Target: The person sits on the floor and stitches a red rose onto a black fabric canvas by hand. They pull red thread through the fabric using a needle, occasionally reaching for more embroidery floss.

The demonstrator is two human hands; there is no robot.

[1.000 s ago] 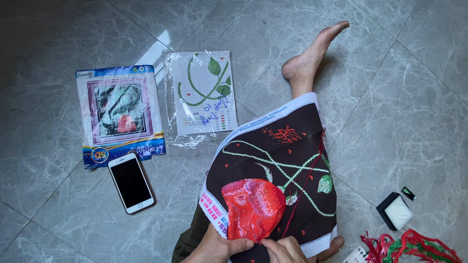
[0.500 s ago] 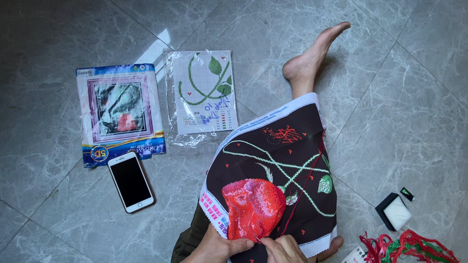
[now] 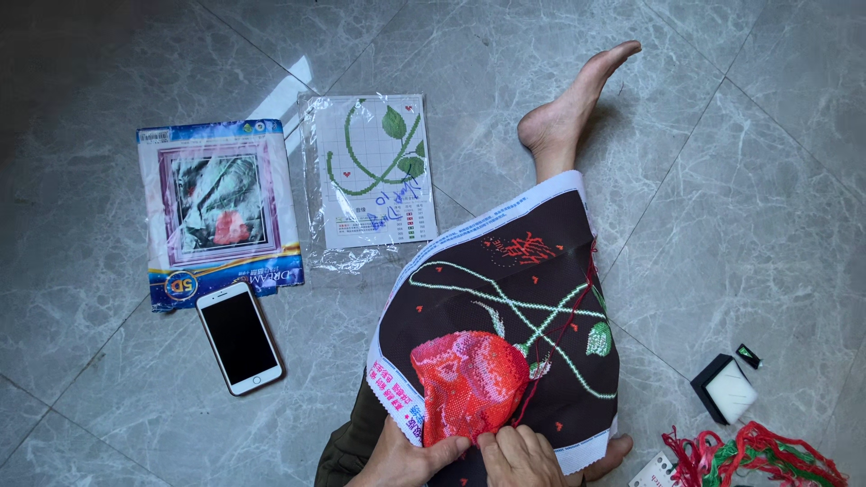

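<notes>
Now, near to far:
Left hand: your left hand lies at the bottom edge with thumb and fingers closed on the lower hem of the black embroidery cloth, just under the red stitched rose.
Right hand: your right hand is curled shut beside it, fingertips pinching the cloth at the rose's lower edge; any needle is too small to make out.
Change: against the two earlier views almost nothing shifts; both hands sit at the same spot, so the stitching there looks paused or very fine.
Cloth: it is draped over your leg, red thread trailing across it.
Right side: thread bundle and a small black box on the floor.
Left side: phone, kit packet, pattern sheet.
Far: your bare foot.
</notes>
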